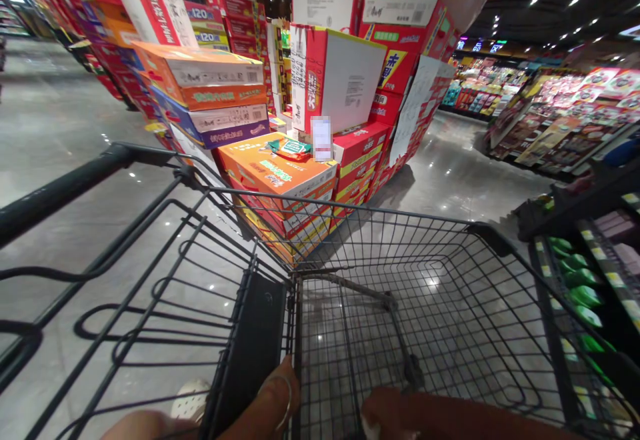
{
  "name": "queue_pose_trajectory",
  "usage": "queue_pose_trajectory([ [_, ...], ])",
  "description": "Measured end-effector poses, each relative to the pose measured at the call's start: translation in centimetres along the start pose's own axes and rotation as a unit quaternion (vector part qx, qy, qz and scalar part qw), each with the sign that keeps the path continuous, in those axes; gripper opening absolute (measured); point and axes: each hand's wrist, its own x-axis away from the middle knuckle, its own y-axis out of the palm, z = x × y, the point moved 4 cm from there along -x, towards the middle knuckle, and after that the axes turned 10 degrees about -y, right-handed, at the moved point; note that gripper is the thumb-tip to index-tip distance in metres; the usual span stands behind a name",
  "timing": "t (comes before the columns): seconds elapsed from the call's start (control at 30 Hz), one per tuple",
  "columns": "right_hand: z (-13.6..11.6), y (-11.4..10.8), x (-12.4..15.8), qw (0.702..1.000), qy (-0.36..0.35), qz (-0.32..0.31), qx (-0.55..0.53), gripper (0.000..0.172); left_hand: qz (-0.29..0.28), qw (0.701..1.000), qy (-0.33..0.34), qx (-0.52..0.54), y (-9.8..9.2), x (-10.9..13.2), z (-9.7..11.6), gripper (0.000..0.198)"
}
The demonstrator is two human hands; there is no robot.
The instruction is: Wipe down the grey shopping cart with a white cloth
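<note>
A finger with a thin ring on it is lying at the near edge of the black wire shopping cart (450, 280). It belongs to the left hand (260, 407), which is resting low in the picture against the black flap of the cart's seat. Only a bit of this hand is showing, so it is not clear whether the fingers are curled or spread. The right hand (395, 413) is coming in from the bottom edge too, close to the cart's near rail. Most of it is cut off, and how its fingers are sitting cannot be told.

The cart is standing right in front of the person. Its basket is made of thin dark wires that cross like a net, and the shiny grey floor (60, 127) is showing through them. A second black cart frame (100, 180) is sitting just beside it on the left.

Right past the front of the cart, a big pile of red and orange cardboard boxes (280, 173) is blocking the way. A small green packet (290, 148) is lying on top of the nearest orange box. A white and red box (335, 80) is sitting higher up in the pile.

On the right, a dark shelf with green packs (580, 287) is standing close to the cart's side. Farther off, more store shelves (560, 113) are filling the right side under small ceiling lights.
</note>
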Motion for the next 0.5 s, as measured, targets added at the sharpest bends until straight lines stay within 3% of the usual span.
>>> queue_pose_trajectory([
  [0.1, 0.2, -6.1, 1.4, 0.982, -0.021, 0.188, 0.016, 0.028, 0.035, 0.999, -0.011, 0.026, 0.4, -0.2, -0.1, 0.035],
  [0.2, 2.3, -12.2, 2.1, 0.956, 0.022, 0.288, 0.049, 0.034, 0.044, 0.997, -0.018, 0.057, 0.5, -0.3, -0.1, 0.029],
  [0.27, 4.0, -14.8, 1.8, 0.944, 0.067, 0.312, 0.080, 0.034, 0.040, 0.998, -0.019, 0.054, 0.4, -0.3, -0.2, 0.028],
  [0.37, 5.3, -15.2, 0.3, 0.948, 0.073, 0.298, 0.085, 0.034, 0.030, 0.999, -0.012, 0.025, 0.2, -0.1, -0.1, 0.031],
  [0.5, 5.2, -11.9, -1.6, 0.960, 0.067, 0.259, 0.082, 0.041, 0.036, 0.999, -0.003, -0.005, -0.1, 0.4, -0.1, 0.036],
])
